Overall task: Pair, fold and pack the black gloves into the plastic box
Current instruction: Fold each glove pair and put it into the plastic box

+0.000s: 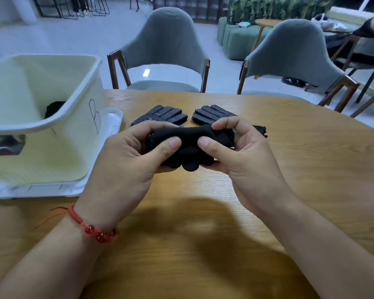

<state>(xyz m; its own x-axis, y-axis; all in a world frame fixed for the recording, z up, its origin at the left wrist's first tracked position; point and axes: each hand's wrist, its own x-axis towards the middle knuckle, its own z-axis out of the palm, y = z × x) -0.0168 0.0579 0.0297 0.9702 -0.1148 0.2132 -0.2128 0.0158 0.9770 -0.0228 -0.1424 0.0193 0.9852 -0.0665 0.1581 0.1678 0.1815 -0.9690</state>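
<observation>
Left hand and right hand meet just above the near half of the wooden table. Each is curled round one end of a bundle of black gloves, with thumbs pressed on top and fingers wrapped underneath. Holding it at both ends looks meant to keep the fold tight while the fabric is tucked or rolled (my reading is that the folding step is under way, not finished). The bundle is matte black knit, bunched in the middle. Small pale grip dots show at its left end and lower edge, and the rounded fingertips of a glove poke out below.

Just beyond the hands, two more gloves lie flat on the table, side by side and apart. The left glove and the right glove have their dotted palms up and fingers pointing away, probably laid out as the next pair. To the left, the plastic box stands on a white tray, within easy reach, and a dark item already lies inside. Farthest off, two grey chairs face the table.
</observation>
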